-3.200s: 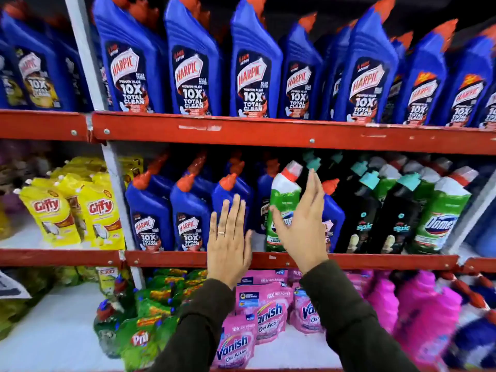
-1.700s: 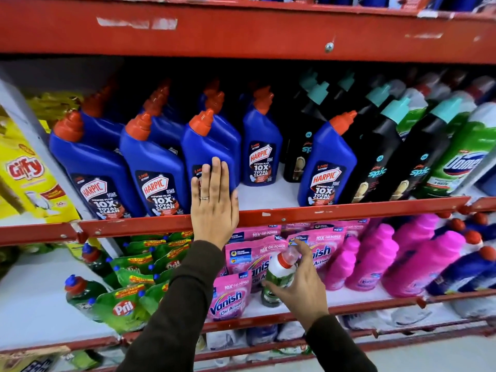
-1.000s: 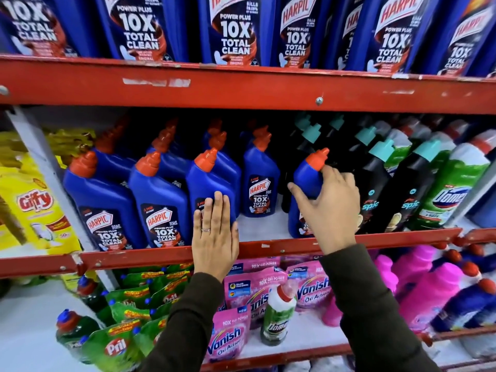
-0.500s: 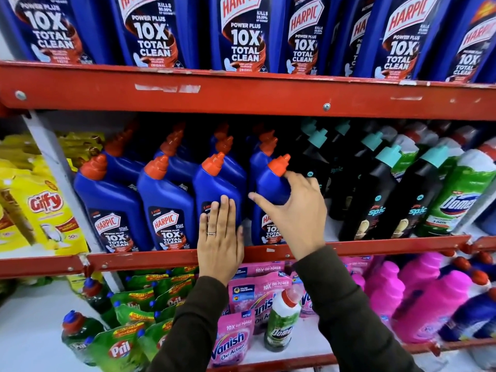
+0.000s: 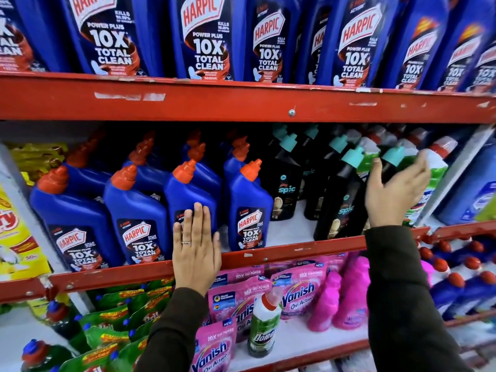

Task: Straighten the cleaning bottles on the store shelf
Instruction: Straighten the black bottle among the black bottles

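Blue Harpic bottles (image 5: 139, 218) stand in a front row on the middle shelf (image 5: 268, 256). Her left hand (image 5: 196, 253) lies flat, fingers straight, against the third one. Right hand (image 5: 394, 194) hovers, fingers spread loose, by black Spic bottles (image 5: 341, 202), holding nothing.

Four blue bottles (image 5: 249, 210) with orange caps stand in the front row of the middle shelf (image 5: 295, 249), with more behind. At least five black bottles (image 5: 339, 200) with teal caps stand beside them. One green bottle (image 5: 264, 326) and two pink bottles (image 5: 326, 304) stand below. Two hands show.
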